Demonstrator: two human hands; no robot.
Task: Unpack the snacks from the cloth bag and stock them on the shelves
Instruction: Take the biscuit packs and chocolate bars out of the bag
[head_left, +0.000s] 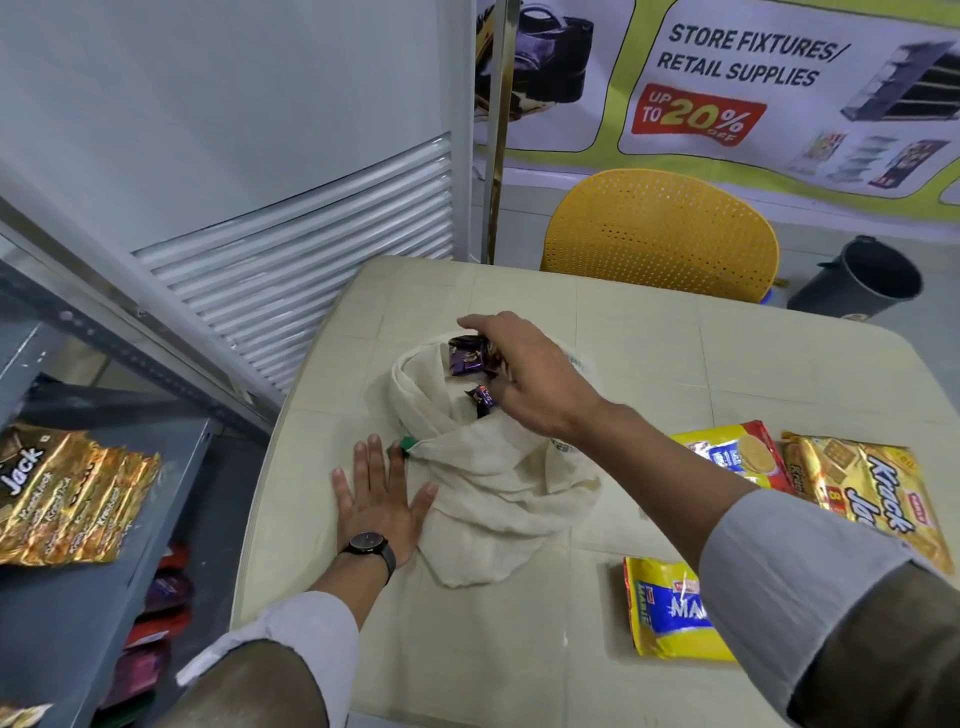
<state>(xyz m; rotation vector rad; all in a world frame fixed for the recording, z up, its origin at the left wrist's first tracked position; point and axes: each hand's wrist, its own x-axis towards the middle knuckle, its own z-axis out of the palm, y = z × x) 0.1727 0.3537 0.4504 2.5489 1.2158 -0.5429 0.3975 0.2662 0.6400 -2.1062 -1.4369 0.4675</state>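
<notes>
A cream cloth bag (493, 483) lies crumpled in the middle of the beige table (675, 353), its mouth facing away from me. My right hand (524, 374) hovers over the mouth, fingers closed on small purple snack packets (467, 356); another purple packet (483, 397) shows just below it. My left hand (376, 496) lies flat on the table, fingers spread, touching the bag's left edge near a green tag (408, 444). Gold Krack Jack packs (67, 499) lie on the grey shelf (171, 499) at the left.
On the table's right side lie a gold Krack Jack pack (872, 488), a yellow-red biscuit pack (737, 452) and a yellow Marie pack (670, 613). Red and purple packets (161, 618) fill a lower shelf. A yellow chair (660, 228) and a black bin (867, 280) stand beyond the table.
</notes>
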